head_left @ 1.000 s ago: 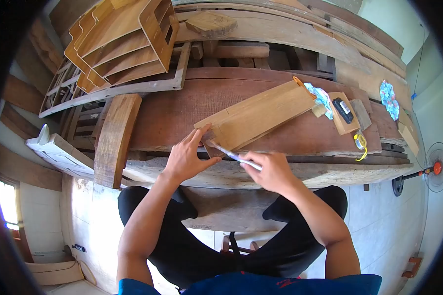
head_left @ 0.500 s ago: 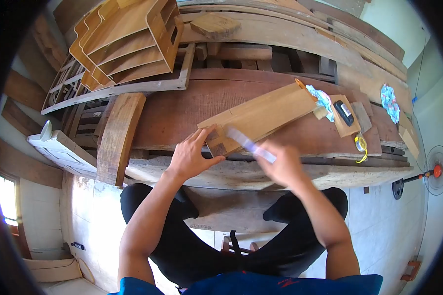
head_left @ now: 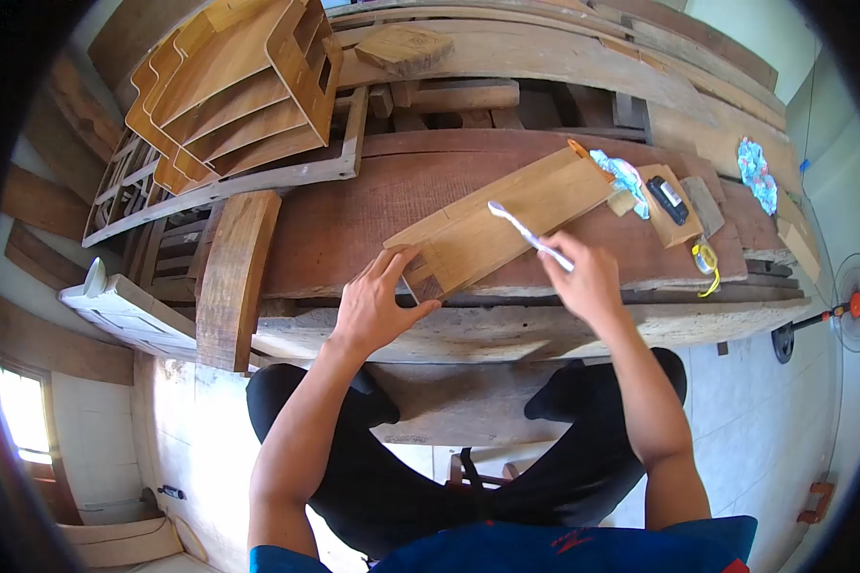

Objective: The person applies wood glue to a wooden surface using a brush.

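A long light-brown wooden board (head_left: 516,215) lies slantwise on the reddish-brown plank (head_left: 334,210). My left hand (head_left: 377,298) grips the board's near left end, thumb at its lower corner and fingers over the top edge. In my right hand (head_left: 588,282) is a white toothbrush (head_left: 530,237), pinched by its handle. Its head is over the middle of the board; whether it touches the wood I cannot tell. A thin orange-brown piece (head_left: 588,160) sits at the board's far right end, beside a crumpled blue cloth (head_left: 623,181).
Right of the board are a black device (head_left: 667,200) on a wooden block and a yellow tape measure (head_left: 704,256). A second cloth (head_left: 757,177) lies farther right. A thick wooden block (head_left: 237,277) is at left, below a tiered wooden organizer (head_left: 248,95).
My right hand has moved right and slightly up, carrying the toothbrush from the board's left end toward its middle. My left hand stays at the board's end. The view has shifted slightly.
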{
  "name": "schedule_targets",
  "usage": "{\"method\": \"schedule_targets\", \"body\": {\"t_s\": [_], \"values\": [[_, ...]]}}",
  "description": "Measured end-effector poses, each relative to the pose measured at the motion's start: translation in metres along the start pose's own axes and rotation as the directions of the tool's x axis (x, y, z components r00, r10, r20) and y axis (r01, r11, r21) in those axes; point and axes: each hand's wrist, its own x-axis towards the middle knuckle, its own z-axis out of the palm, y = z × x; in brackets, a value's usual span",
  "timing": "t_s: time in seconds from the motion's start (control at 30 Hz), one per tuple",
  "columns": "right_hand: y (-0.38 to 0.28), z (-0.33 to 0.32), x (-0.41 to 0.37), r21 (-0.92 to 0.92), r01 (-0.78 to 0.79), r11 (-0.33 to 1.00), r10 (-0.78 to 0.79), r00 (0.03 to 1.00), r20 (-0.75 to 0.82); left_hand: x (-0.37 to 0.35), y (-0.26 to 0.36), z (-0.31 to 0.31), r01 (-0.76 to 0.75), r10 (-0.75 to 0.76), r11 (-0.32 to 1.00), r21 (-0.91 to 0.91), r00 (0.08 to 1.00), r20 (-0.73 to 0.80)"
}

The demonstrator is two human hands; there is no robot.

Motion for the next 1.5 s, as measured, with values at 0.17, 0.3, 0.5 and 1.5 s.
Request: {"method": "schedule_targets", "body": {"t_s": [0.17, 0.3, 0.5, 1.5], "values": [[-0.021, 0.027, -0.026, 0.170, 0.268, 0.948, -0.280, 0.958, 0.053, 0.008, 0.001, 0.002, -0.020, 0.020, 1.000, -0.024, 0.999, -0.026], [0.001, 0.005, -0.001, 0.030, 0.132, 0.991, -0.132, 0.991, -0.009, 0.002, 0.003, -0.001, 0.019, -0.019, 1.000, 0.009, 1.000, 0.002], [-0.006, 0.018, 0.000, 0.032, 0.139, 0.990, -0.137, 0.989, -0.061, 0.003, 0.001, 0.001, -0.003, 0.003, 1.000, -0.024, 1.000, 0.006], [-0.034, 0.039, -0.026, -0.072, 0.291, 0.954, -0.287, 0.956, 0.053, 0.007, 0.003, -0.001, 0.093, -0.088, 0.992, -0.087, 0.994, 0.066]]}}
